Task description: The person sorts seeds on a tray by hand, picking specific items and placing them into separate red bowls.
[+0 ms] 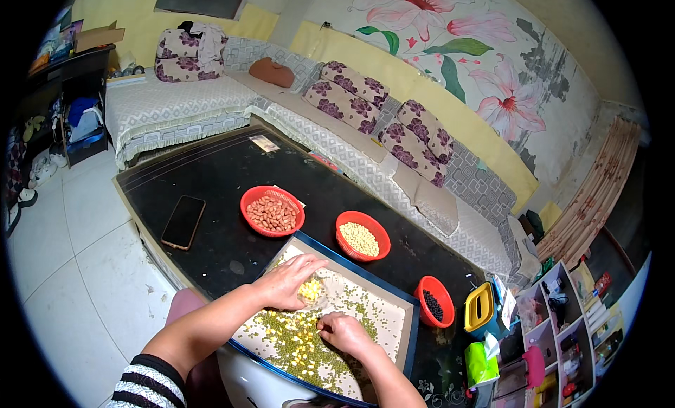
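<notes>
My left hand (289, 281) holds a clear plastic container or bag (331, 284), which of the two I cannot tell. Yellow corn kernels (310, 290) show inside it. Below lies a shallow tray with a blue rim (364, 270) and pale floor. Green mung beans (316, 367) are strewn across its floor, with loose yellow kernels (301, 338) mixed among them. My right hand (345, 331) is low over the beans, fingers curled towards the thumb. Whether kernels are pinched in it is hidden.
On the black table (221, 165) stand red baskets of peanuts (271, 214), pale yellow beans (359, 238) and black beans (432, 306). A phone (183, 222) lies at left. To the right are a yellow-topped box (479, 307), a green tissue pack (481, 361) and a compartmented shelf (553, 323).
</notes>
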Available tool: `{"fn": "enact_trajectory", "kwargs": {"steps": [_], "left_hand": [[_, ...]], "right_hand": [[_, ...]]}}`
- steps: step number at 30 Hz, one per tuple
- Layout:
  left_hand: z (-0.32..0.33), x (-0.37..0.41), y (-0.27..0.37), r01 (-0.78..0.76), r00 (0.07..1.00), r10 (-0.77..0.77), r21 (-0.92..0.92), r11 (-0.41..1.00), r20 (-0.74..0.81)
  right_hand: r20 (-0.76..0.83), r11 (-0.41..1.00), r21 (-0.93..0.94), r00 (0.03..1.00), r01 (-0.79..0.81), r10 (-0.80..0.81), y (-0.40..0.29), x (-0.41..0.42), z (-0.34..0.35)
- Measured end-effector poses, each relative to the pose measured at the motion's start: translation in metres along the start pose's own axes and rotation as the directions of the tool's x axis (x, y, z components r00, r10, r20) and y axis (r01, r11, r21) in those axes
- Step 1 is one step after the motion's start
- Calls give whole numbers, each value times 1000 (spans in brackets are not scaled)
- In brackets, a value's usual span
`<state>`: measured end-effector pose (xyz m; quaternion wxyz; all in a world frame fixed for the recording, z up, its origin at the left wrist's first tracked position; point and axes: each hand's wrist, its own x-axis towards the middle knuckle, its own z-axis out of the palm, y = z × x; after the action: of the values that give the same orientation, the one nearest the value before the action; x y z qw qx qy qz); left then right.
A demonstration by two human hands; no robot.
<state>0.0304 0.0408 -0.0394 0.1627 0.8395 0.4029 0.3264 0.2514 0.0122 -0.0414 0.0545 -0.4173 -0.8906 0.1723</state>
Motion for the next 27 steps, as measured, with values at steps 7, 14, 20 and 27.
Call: {"fn": "enact_trajectory", "kwargs": {"steps": [7,14,20,27], "left_hand": [[0,0,-1,-4,1000,4,-3,1000,-1],[-2,0,2,-13,1000,13,-4,1000,-12],[-2,0,1,6,1000,-6,4,1000,-7],[0,1,0,6,1000,-6,4,1000,-6]], "right_hand": [[85,998,-64,996,-2,8,-6,-1,-5],[-314,970,242,945,-16,93,-3,-2,-11],[-464,974,225,883,35,76,1,-1,-12],[-272,998,-20,960,66,-69,6,7,20]]}}
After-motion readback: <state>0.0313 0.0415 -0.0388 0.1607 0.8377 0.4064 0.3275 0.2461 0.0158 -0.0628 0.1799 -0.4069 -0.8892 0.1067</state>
